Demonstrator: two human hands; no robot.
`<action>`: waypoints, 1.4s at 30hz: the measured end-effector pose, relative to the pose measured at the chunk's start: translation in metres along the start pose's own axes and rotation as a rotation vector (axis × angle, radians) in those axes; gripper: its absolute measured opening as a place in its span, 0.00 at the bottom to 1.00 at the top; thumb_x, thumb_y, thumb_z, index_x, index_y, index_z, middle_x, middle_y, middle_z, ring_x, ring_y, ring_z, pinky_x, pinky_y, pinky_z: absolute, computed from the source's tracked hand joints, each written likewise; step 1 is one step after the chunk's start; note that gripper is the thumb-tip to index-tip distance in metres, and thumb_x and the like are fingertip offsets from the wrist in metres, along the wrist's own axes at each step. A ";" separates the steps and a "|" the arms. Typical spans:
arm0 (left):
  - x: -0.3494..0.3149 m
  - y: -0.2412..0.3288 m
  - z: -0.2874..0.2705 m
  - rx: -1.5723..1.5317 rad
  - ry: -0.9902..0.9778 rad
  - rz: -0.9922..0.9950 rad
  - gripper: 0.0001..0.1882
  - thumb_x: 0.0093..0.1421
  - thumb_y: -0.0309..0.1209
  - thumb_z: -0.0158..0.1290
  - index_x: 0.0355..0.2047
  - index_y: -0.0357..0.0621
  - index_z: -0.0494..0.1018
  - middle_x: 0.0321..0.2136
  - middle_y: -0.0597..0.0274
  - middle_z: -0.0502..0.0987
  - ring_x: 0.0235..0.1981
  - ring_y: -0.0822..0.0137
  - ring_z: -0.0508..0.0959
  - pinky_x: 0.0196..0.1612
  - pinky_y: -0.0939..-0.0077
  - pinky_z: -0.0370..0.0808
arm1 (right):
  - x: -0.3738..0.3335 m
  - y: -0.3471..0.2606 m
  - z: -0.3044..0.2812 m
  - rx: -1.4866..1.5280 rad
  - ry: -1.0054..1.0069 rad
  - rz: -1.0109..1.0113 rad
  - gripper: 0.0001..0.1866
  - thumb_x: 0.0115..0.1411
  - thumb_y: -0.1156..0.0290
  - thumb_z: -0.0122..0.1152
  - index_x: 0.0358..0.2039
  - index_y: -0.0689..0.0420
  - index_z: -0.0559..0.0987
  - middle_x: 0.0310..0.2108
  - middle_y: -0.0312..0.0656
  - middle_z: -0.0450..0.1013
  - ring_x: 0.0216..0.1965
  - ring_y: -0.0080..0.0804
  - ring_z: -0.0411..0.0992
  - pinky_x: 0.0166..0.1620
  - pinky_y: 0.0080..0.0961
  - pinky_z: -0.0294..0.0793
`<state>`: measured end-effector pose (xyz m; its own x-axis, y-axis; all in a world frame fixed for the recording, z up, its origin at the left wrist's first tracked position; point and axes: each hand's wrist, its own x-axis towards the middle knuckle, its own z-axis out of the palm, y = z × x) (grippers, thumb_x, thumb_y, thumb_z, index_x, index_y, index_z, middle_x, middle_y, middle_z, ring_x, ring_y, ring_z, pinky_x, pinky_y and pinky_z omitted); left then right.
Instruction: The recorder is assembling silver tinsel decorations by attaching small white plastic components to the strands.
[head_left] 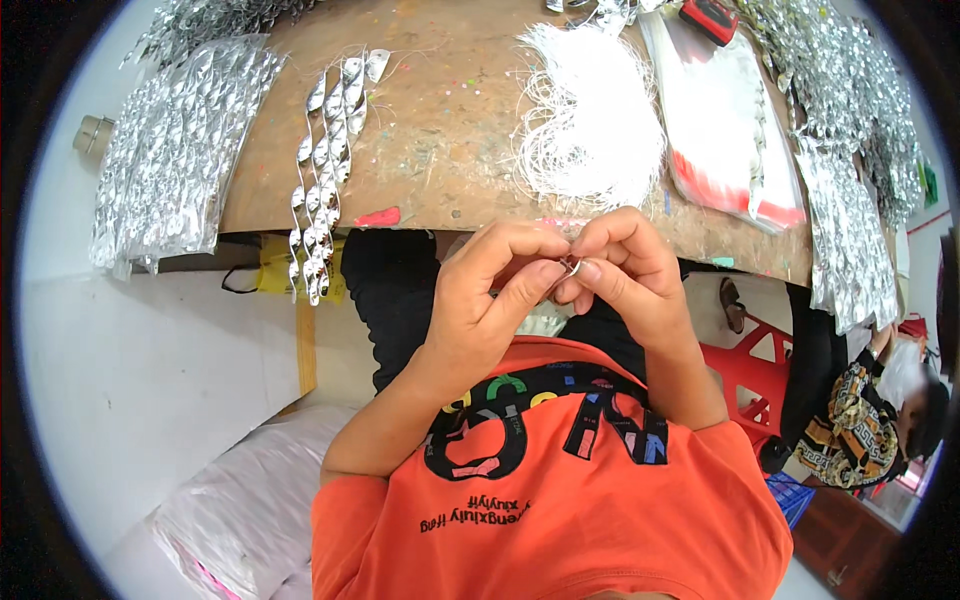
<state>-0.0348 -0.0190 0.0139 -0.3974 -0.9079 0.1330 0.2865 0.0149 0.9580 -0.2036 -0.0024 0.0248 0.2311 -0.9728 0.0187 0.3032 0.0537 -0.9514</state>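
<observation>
Just off the table's near edge, my left hand (pixel 488 290) and my right hand (pixel 636 275) meet, thumbs and forefingers pinched together. Between the fingertips is a small, thin whitish-silver piece (pixel 572 267); the fingers hide most of it, so whether it is string or foil cannot be told. Beyond my hands, to the right, lies a thick bundle of white strings (pixel 592 120). Several twisted silver foil strips (pixel 330 150) lie to the left, their ends hanging over the table edge.
On the brown table (pixel 440 130), a pile of bagged silver spirals (pixel 180 150) hangs over the left side. To the right are clear plastic bags (pixel 715 130), a red and black device (pixel 710 18) and more silver spirals (pixel 850 225). A red stool (pixel 745 375) and another person (pixel 855 425) are at the right.
</observation>
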 end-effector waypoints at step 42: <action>-0.053 0.011 -0.052 0.625 -0.131 -0.093 0.22 0.51 0.18 0.50 0.48 0.42 0.71 0.28 0.63 0.68 0.30 0.70 0.68 0.34 0.81 0.65 | 0.014 0.024 -0.019 0.374 0.068 0.309 0.06 0.59 0.70 0.52 0.32 0.59 0.74 0.18 0.36 0.70 0.11 0.12 0.54 0.19 0.08 0.54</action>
<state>0.0347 0.0080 0.0042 -0.5110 -0.8589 0.0343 -0.3001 0.2156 0.9292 -0.2111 -0.0186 -0.0032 0.3056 -0.9103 -0.2792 0.5441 0.4076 -0.7333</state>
